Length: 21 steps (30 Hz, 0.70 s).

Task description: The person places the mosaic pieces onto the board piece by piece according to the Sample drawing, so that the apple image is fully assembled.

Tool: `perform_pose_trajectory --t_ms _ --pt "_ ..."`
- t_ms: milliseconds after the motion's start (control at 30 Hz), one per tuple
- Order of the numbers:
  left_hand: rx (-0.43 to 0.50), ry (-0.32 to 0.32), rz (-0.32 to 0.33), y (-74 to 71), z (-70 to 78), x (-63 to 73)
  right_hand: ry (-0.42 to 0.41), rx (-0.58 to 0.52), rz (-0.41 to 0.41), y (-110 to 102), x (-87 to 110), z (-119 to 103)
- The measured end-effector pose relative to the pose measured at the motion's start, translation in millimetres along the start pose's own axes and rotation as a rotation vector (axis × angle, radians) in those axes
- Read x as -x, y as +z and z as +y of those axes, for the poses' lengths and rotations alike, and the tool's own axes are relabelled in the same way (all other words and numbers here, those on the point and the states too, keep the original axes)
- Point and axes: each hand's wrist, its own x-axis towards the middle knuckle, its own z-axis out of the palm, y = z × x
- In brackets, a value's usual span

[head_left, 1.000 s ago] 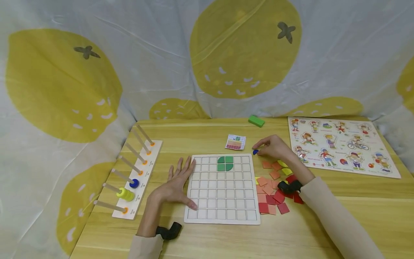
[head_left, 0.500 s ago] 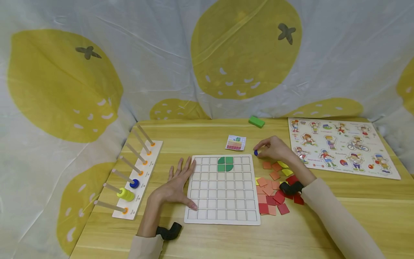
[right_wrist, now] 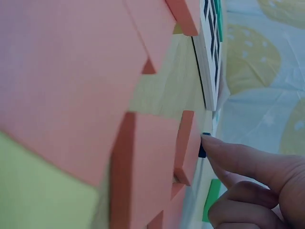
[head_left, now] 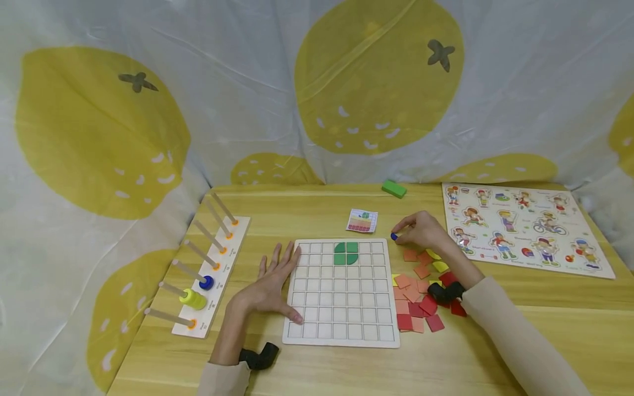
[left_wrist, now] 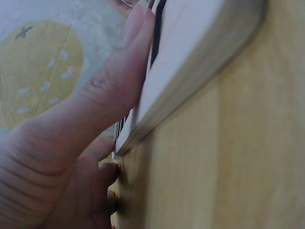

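Note:
A white gridded board (head_left: pixel 340 316) lies on the table, with several green tiles (head_left: pixel 346 253) forming a leaf-like shape near its far edge. Along its left side rests my left hand (head_left: pixel 267 291), fingers spread; the thumb (left_wrist: pixel 102 88) lies over the board's edge in the left wrist view. Just past the far right corner, my right hand (head_left: pixel 422 231) pinches a small blue tile (head_left: pixel 393 236) between thumb and fingers. Only a dark sliver of that tile shows in the right wrist view. Red, orange and yellow tiles (head_left: pixel 416 297) lie loose beside the board, partly under my right forearm.
A small printed pattern card (head_left: pixel 362 220) lies beyond the board, and a green block (head_left: pixel 393 188) sits farther back. A pegged counting rack (head_left: pixel 213 297) with rings stands at left. At right lies a sports picture puzzle (head_left: pixel 525 231). A lemon-print cloth hangs behind.
The blue tile has turned in my right fingers, from its half-round face to a narrower side. My left hand stays on the board; the head view has shifted slightly.

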Motion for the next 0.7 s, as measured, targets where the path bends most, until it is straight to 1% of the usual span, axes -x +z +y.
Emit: perform_pose_trajectory --t_ms 100,167,333,467,633,700 --pt "-0.004 -0.006 -0.005 -0.6 0.3 0.7 0.01 -0.006 0.007 -0.4 1.3 1.9" --pt "-0.007 -0.006 -0.008 -1.3 0.6 1.2 0.001 0.003 0.008 -0.3 1.3 2.4" --pt "-0.003 -0.008 -0.007 -2.5 0.7 1.2 -0.036 0.059 0.023 1.5 -1.1 -0.6" --pt "-0.006 -0.009 -0.009 -2.8 1.3 0.7 -0.042 0.082 0.035 3.3 -3.4 -2.8" --pt "-0.006 -0.001 -0.012 -2.4 1.1 0.9 -0.056 0.105 0.024 5.1 -4.4 -5.5" --pt "-0.008 0.0 -0.01 -2.2 0.8 1.0 -0.074 0.099 0.019 5.6 -3.6 -7.2"
